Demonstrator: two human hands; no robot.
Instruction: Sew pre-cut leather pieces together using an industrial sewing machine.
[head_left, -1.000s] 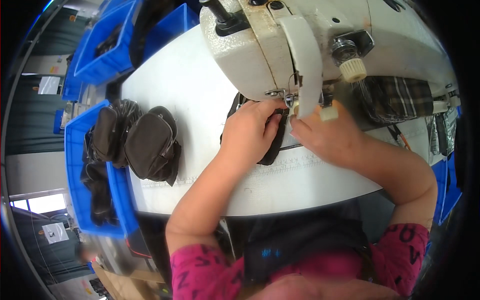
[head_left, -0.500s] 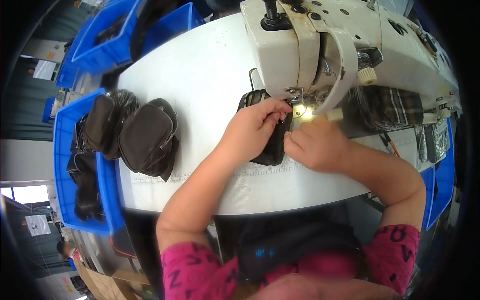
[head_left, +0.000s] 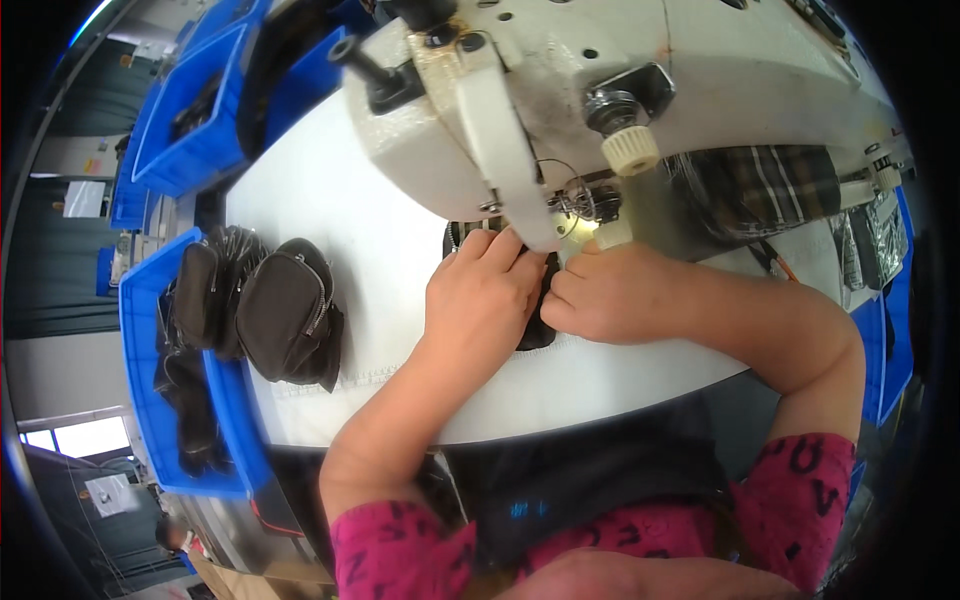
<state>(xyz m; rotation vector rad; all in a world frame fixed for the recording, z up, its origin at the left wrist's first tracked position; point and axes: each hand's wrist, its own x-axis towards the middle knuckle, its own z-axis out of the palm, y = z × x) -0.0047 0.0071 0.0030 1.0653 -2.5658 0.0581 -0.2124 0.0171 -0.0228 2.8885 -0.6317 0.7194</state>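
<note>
A small dark zip pouch [head_left: 540, 335] lies under the head of a white sewing machine [head_left: 430, 150], mostly covered by my hands. My left hand [head_left: 482, 290] rests over its left side, fingers bent and pressed onto it close to the needle area. Against the pouch's right edge, my right hand [head_left: 610, 292] is curled with the fingertips gripping the fabric. A lit lamp [head_left: 578, 228] shines just beyond my fingers. The needle and the exact stitching spot are hidden by the machine's white lever and my hands.
Finished-looking dark pouches [head_left: 287, 310] sit at the left, beside and in a blue bin [head_left: 240, 420]. A plaid fabric piece [head_left: 755, 190] is around the machine's right part. Scissors-like tools with an orange handle [head_left: 780, 262] lie near my right forearm. More blue bins [head_left: 190, 150] stand at the far left.
My view has shifted, so the machine head looks larger and further left. My left hand has gone from pinching at the pouch's zip edge to lying over it; my right hand stays at its right edge.
</note>
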